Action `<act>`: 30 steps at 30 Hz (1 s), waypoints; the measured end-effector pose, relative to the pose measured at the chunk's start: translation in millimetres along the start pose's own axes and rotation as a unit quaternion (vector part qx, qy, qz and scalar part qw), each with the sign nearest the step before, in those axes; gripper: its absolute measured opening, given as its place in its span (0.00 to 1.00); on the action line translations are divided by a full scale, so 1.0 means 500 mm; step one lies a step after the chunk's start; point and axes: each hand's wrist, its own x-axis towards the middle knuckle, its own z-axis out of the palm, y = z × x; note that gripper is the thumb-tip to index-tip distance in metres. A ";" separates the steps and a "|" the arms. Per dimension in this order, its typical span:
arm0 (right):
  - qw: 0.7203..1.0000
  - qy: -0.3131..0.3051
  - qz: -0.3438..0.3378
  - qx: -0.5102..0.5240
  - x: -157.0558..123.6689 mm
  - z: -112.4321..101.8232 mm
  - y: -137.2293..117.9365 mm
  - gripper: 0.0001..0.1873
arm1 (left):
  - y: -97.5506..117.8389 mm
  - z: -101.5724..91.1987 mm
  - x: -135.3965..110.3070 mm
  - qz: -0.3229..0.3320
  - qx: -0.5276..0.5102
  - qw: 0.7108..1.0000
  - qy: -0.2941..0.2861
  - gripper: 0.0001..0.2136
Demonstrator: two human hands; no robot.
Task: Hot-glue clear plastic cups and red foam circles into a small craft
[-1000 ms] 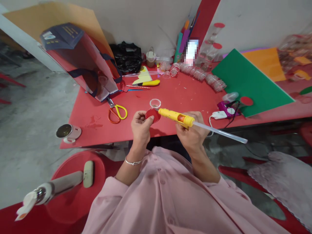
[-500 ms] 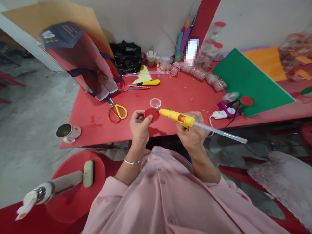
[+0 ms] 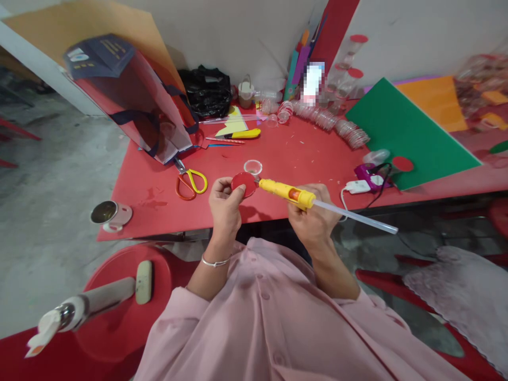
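Observation:
My left hand (image 3: 226, 205) pinches a red disc (image 3: 244, 183) by its near-left edge, thumb on top, above the front of the red table. Wrapped round a yellow hot glue gun (image 3: 282, 191) is my right hand (image 3: 313, 216). The gun's nozzle points left and sits right at the disc's right edge; I cannot tell if they touch. A long clear glue stick (image 3: 357, 216) sticks out of the gun's back end. Just beyond the disc, a small clear plastic cup (image 3: 253, 168) rests on the table.
Scissors (image 3: 191, 183) and a yellow cutter knife (image 3: 242, 134) lie on the red table (image 3: 151, 180). A mug (image 3: 111, 215) stands at the left corner. On the right are a purple power adapter (image 3: 369, 177) with cables and a green board (image 3: 408, 135). Stacked plastic cups (image 3: 329, 119) lie behind.
The red disc and my left hand have shifted slightly left. The glue gun has moved a touch left and its nozzle tip now shows beside the disc's edge.

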 end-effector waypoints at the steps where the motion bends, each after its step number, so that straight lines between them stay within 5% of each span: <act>1: 1.000 -0.001 0.000 0.003 -0.001 -0.001 0.000 0.07 | 0.000 0.001 0.001 -0.001 -0.001 1.000 0.001 0.21; 30: 0.999 -0.039 -0.008 0.028 -0.015 0.000 0.003 0.08 | 0.000 0.004 0.012 0.011 -0.014 1.000 0.007 0.23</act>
